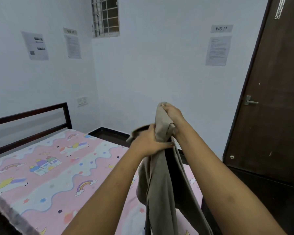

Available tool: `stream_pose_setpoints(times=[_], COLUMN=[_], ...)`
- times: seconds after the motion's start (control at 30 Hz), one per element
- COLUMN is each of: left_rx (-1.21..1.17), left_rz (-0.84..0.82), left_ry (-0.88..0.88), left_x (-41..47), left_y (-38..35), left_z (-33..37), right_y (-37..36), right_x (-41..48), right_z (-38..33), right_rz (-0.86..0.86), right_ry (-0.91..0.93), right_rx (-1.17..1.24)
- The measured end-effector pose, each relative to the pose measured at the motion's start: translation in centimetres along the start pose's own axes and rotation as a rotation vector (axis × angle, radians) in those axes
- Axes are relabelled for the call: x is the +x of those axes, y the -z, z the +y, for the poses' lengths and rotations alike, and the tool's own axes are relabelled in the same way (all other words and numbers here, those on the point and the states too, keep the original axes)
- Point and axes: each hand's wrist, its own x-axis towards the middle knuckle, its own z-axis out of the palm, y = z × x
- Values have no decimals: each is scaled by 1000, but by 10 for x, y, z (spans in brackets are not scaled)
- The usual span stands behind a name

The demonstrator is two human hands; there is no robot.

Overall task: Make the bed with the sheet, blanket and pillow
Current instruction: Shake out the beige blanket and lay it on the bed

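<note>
A beige cloth [159,180] hangs bunched in front of me, above the right side of the bed. My right hand [172,114] grips its top corner, held highest. My left hand [148,141] clutches the cloth just below and to the left. The cloth drapes down between my forearms to the bottom of the view. A pink sheet [46,168] printed with rainbows, unicorns and castles is spread flat over the mattress. A dark metal headboard [31,119] stands at the far left end. No pillow shows.
A dark brown door [270,99] with a metal handle stands at right, close to the bed's edge. White walls carry taped papers [216,50]. A barred window [106,16] is high in the corner. Greyish fabric [10,212] lies at lower left.
</note>
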Motion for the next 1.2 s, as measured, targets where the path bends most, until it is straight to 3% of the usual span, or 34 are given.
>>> stream_pose_setpoints(times=[0.13, 0.2, 0.33, 0.43, 0.63, 0.73, 0.87, 0.93, 1.07, 1.13, 1.2], left_rx=[-525, -661, -571, -450, -256, -221, -229, -233, -88, -105, -134], left_rz=[174, 220, 169, 147, 115, 99, 236, 229, 14, 49, 203], left_ry=[177, 227, 99, 35, 7, -61, -95, -39, 213, 315, 318], left_x=[7, 6, 3, 5, 13, 12, 2, -6, -39, -57, -61], left_y=[-8, -6, 0, 12, 45, 47, 36, 25, -10, -18, -9], left_z=[-18, -19, -15, -17, -15, -18, -41, -65, -126, -149, -150], right_y=[3, 7, 12, 10, 7, 1, 1, 3, 11, 18, 32], right_x=[-9, -10, -14, -23, -25, -16, -6, -5, -3, -1, 3], right_z=[5, 9, 18, 20, 40, 54, 55, 51, 22, 8, 2], right_rz=[-99, -138, -188, -306, -539, -369, -129, 5, 169, 266, 389], right_ry=[-20, 29, 299, 442, 418, 463, 509, 528, 612, 649, 631], right_rx=[210, 121, -314, -500, -886, -875, -947, -830, -679, -693, -708])
